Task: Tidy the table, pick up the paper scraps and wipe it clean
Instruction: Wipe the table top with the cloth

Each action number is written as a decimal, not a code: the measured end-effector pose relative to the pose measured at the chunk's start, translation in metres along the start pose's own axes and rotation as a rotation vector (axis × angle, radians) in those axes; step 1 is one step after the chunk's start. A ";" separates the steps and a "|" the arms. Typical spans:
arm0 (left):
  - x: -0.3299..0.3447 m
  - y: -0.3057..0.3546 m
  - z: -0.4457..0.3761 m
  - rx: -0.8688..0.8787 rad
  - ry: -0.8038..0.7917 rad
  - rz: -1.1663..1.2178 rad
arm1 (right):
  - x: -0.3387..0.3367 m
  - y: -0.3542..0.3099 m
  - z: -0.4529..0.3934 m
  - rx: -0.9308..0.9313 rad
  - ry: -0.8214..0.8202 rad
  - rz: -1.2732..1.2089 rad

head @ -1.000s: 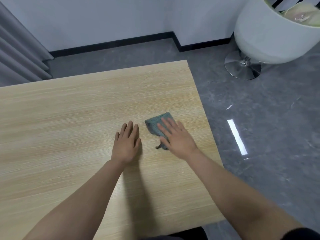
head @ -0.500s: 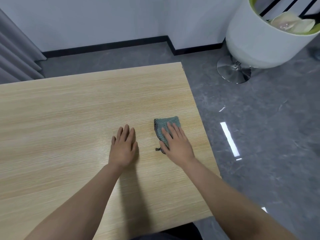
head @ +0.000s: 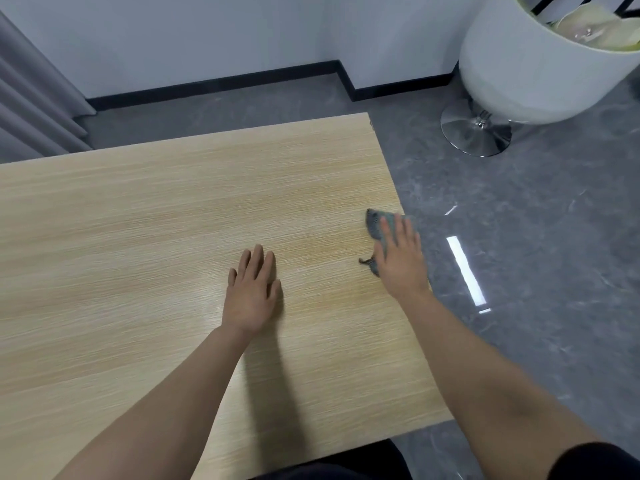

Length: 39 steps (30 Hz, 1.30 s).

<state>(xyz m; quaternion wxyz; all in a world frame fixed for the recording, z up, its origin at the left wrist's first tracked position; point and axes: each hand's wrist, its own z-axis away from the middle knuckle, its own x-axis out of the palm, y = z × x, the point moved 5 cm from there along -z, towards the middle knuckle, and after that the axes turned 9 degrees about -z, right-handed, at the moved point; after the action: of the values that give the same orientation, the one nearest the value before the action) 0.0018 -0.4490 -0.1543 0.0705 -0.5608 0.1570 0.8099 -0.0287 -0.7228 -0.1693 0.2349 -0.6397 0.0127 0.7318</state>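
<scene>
The right hand (head: 400,261) lies flat with straight fingers on a small grey-green woven cleaning cloth (head: 375,225), pressing it down at the right edge of the pale wood-grain rectangular table (head: 156,220). Part of the cloth seems to reach the very edge or slightly past it, though motion blur there makes this hard to judge. A dark frayed corner of the cloth sticks out from under the heel of the hand, toward the table's middle.

The left hand (head: 252,292) rests palm down on the bare tabletop, fingers straight and close together (holding nothing), well apart from the cloth and nearer the person.

Beyond the table's right edge lies a grey marbled floor (head: 536,341) with a bright strip of reflected light. A white round tub chair on a chrome disc base (head: 530,64) stands at the upper right, and grey pleated curtains (head: 31,109) hang at the far left.
</scene>
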 end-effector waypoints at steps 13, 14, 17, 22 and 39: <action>0.004 0.000 0.016 0.013 -0.012 0.010 | 0.028 -0.081 0.069 -0.496 -0.168 -0.013; 0.004 0.001 0.016 0.009 -0.015 0.007 | 0.023 -0.064 0.060 -0.482 -0.143 0.001; 0.005 0.003 0.018 -0.006 -0.020 -0.010 | -0.001 0.003 0.035 -0.173 0.008 -0.007; 0.008 0.006 0.026 -0.016 -0.009 -0.013 | -0.003 0.020 0.046 0.138 0.040 -0.115; 0.024 0.020 0.061 -0.111 -0.008 -0.009 | -0.003 0.042 0.084 0.030 -0.084 -0.108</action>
<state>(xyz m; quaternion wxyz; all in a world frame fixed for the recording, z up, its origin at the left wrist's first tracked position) -0.0667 -0.4491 -0.1539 0.0438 -0.5613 0.1090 0.8192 -0.1222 -0.7345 -0.1627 0.2840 -0.6046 -0.0208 0.7439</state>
